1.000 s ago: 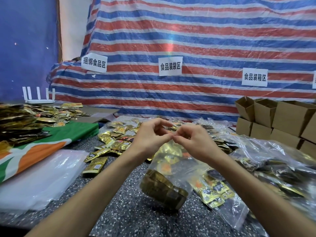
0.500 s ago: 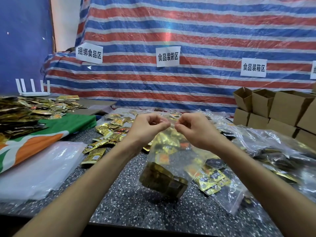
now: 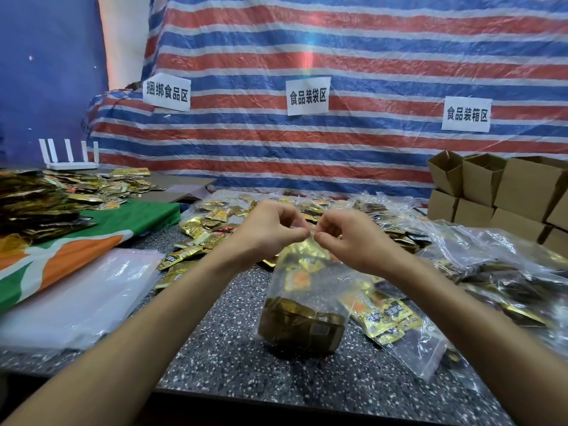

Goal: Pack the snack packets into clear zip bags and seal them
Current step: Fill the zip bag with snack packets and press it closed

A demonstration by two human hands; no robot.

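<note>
A clear zip bag (image 3: 302, 290) hangs over the speckled table (image 3: 233, 358), its bottom filled with a stack of gold snack packets (image 3: 301, 322). My left hand (image 3: 270, 230) and my right hand (image 3: 347, 238) pinch the bag's top strip between thumb and fingers, the fingertips nearly touching in the middle. Loose gold packets (image 3: 199, 238) lie scattered on the table behind and to the left of my hands. Another clear bag holding yellow-and-black packets (image 3: 387, 318) lies flat just to the right.
A pile of empty clear bags (image 3: 80, 290) lies at the left, beside a green-and-orange cloth (image 3: 61, 250) heaped with dark gold packets. Filled bags (image 3: 507, 272) pile up at the right. Cardboard boxes (image 3: 498, 192) stand at the back right. A striped tarp with paper signs hangs behind.
Both hands came apart along the bag's top half a second ago and are now close together again at its middle. The bag still hangs between them.
</note>
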